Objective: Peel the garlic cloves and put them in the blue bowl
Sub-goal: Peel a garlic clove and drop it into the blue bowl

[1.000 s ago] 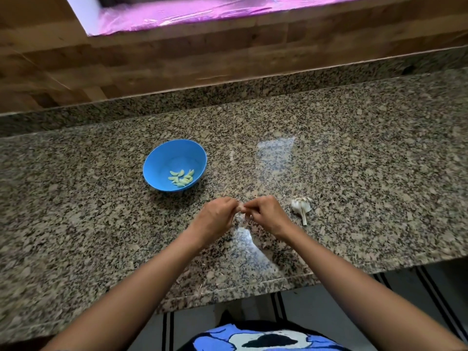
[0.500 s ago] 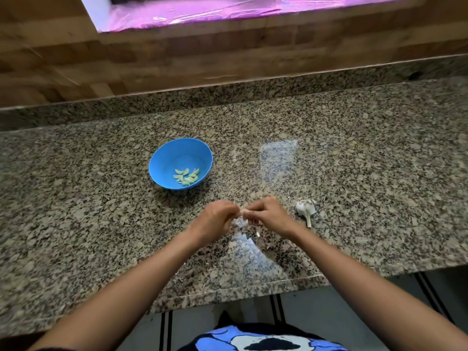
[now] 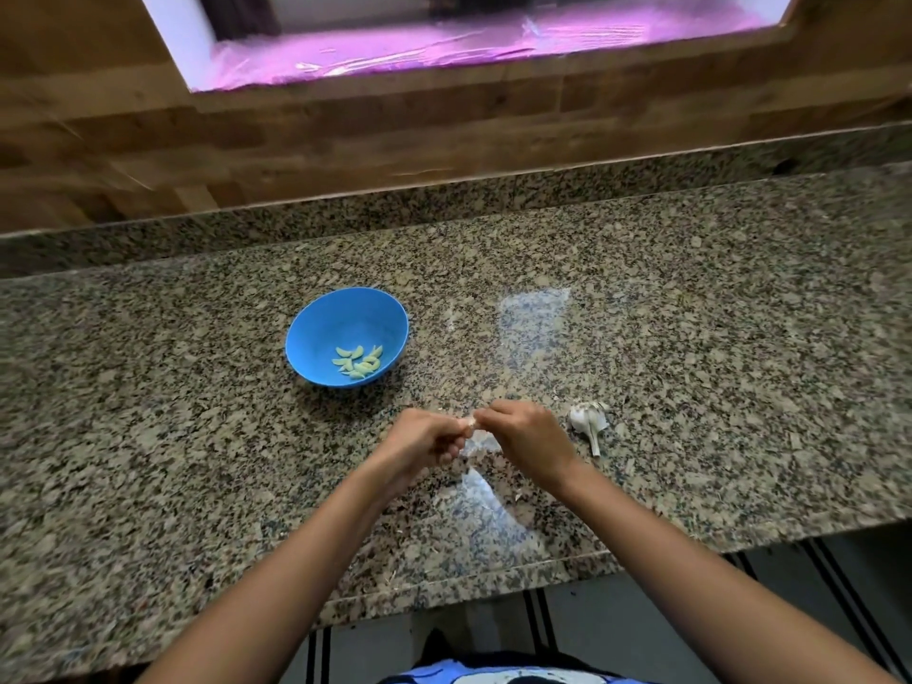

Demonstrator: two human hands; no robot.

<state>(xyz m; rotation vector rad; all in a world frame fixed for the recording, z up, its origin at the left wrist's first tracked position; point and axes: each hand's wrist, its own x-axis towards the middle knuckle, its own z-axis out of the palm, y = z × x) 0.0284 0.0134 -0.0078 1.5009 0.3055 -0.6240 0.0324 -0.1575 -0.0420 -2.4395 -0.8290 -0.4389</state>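
Since the earlier frame our view has tilted so the blue bowl [image 3: 346,336] and the garlic head [image 3: 587,420] sit a little lower and to the right in it; our hands have stayed together over the table [image 3: 691,338], working the same clove.

The garlic clove [image 3: 469,425] shows only as a small pale bit between our fingertips, most of it hidden, so we cannot tell how much skin is left on it. Our left hand [image 3: 423,444] curls its fingers round one end and our right hand [image 3: 528,439] pinches the other end, so both sets of fingers are clamped on the clove, held just above the table near its front edge. Thin whitish skin scraps [image 3: 477,444] lie on the table right under our hands.

The bowl stands on the table, beyond our left hand and apart from it, with a small heap of peeled cloves [image 3: 359,362] in its bottom. The garlic head, papery white with a stalk pointing toward us, lies just beside our right hand, not touching it.
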